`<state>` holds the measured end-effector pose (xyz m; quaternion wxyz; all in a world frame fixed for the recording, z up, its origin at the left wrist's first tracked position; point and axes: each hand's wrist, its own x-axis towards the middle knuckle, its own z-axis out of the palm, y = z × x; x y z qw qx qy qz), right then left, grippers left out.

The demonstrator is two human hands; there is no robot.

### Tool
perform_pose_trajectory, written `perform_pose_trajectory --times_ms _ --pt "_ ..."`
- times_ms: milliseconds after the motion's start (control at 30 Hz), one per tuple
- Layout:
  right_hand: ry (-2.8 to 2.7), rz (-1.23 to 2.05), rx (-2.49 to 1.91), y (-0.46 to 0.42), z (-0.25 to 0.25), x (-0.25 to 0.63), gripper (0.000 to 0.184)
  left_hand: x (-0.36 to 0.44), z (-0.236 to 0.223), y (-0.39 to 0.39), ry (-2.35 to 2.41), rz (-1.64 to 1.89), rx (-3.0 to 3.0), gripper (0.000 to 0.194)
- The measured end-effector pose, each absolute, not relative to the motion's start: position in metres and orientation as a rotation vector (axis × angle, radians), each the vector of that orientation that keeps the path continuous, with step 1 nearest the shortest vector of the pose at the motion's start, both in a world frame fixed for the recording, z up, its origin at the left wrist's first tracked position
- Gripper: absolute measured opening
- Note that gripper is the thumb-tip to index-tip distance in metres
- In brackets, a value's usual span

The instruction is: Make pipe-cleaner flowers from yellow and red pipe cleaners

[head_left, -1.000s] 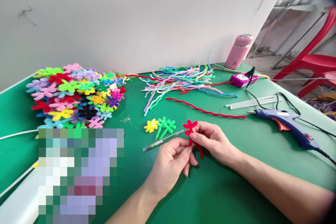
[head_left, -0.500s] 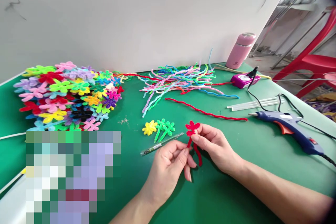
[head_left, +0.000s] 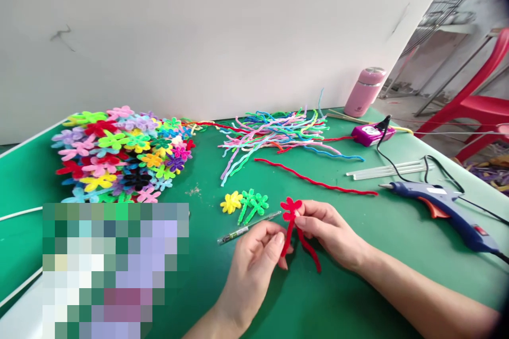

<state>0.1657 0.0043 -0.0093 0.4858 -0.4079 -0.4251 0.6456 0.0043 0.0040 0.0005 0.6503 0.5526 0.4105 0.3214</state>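
A red pipe-cleaner flower (head_left: 291, 208) with two loose tails is held between my hands, above the table. My right hand (head_left: 328, 230) pinches it just under the petals with thumb and forefinger. One tail lies against the thumb of my left hand (head_left: 260, 259), whose fingers are closed on it; the other tail hangs free to the right. Just beyond my left hand lie a pen (head_left: 238, 234), a yellow pipe-cleaner flower (head_left: 231, 203) and green pipe-cleaner pieces with stems (head_left: 256, 205). A single red pipe cleaner (head_left: 314, 176) stretches across the table behind the flower.
Finished-looking colourful flowers (head_left: 111, 153) are heaped at the left. Many loose pipe cleaners (head_left: 274, 130) lie at the back. To the right are a blue glue gun (head_left: 441, 206), clear glue sticks (head_left: 389, 169), a purple box (head_left: 371, 135) and a pink bottle (head_left: 363, 92). Blurred blocks cover the lower left.
The red tails have spread further apart, and the right one hangs lower. My left hand has slid down its tail. The camera view has shifted slightly.
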Motion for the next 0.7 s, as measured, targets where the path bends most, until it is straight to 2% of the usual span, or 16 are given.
perform_pose_trajectory --times_ms 233,533,700 --pt "-1.248 1.622 -1.016 -0.0034 -0.0003 0.1583 0.033 0.0029 0.0048 0.0068 0.855 0.778 1.224 0.017" --pt "-1.33 1.657 -0.991 -0.0032 -0.0017 0.1601 0.034 0.0044 0.0007 0.0069 0.877 0.797 1.008 0.017" --pt "-1.364 1.711 -0.952 -0.0044 -0.0019 0.1602 0.037 0.0053 0.0076 0.0083 0.866 0.753 1.109 0.018"
